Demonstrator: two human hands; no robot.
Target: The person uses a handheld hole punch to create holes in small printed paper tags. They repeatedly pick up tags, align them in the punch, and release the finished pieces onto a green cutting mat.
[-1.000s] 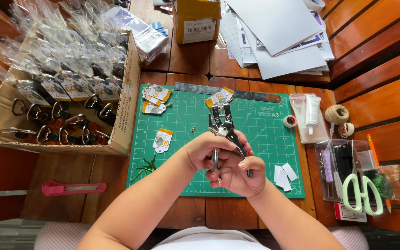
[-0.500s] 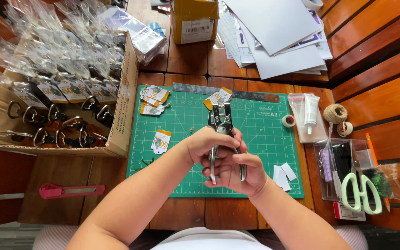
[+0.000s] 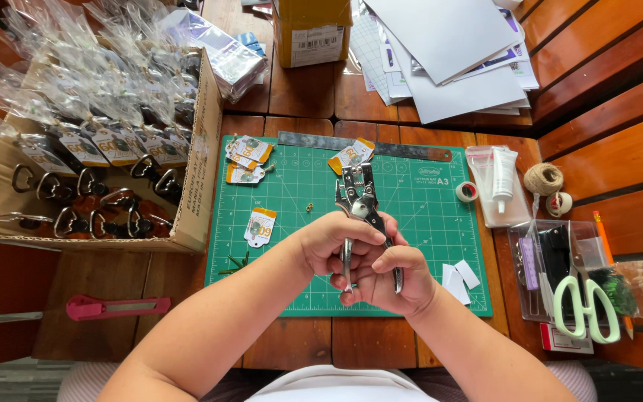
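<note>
Both hands, left hand and right hand, grip metal punch pliers over green cutting mat

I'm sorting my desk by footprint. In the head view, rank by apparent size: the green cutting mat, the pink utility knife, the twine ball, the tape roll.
1. green cutting mat
2. pink utility knife
3. twine ball
4. tape roll, smallest.
</note>
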